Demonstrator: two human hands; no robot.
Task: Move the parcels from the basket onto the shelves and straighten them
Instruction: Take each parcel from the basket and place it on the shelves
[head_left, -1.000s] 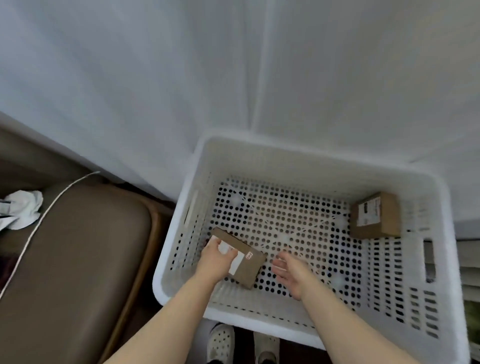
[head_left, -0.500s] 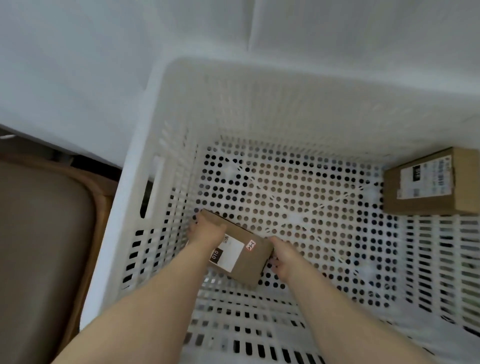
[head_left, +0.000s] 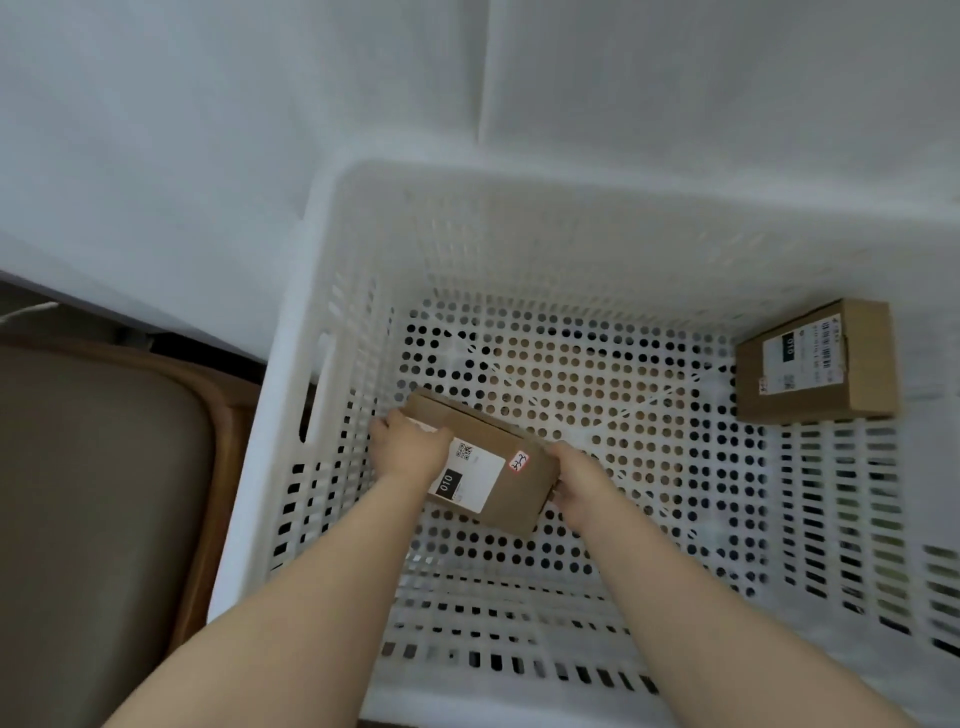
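Note:
A white perforated plastic basket (head_left: 332, 244) fills most of the view. Inside it, near the left wall, a small brown cardboard parcel (head_left: 511, 499) with a white and black "010" label sits tilted. My left hand (head_left: 410, 447) grips its left end, fingers curled over the far edge. My right hand (head_left: 576, 480) grips its right end. A second brown parcel (head_left: 857, 384) with a white label lies at the basket's far right corner, apart from both hands.
A white wall or sheet (head_left: 208, 130) rises right behind the basket. A brown padded seat with a wooden rim (head_left: 93, 493) stands close against the basket's left side.
My right hand has closed in and taken hold of the parcel's right end, joining the left hand. The camera has moved in closer over the basket.

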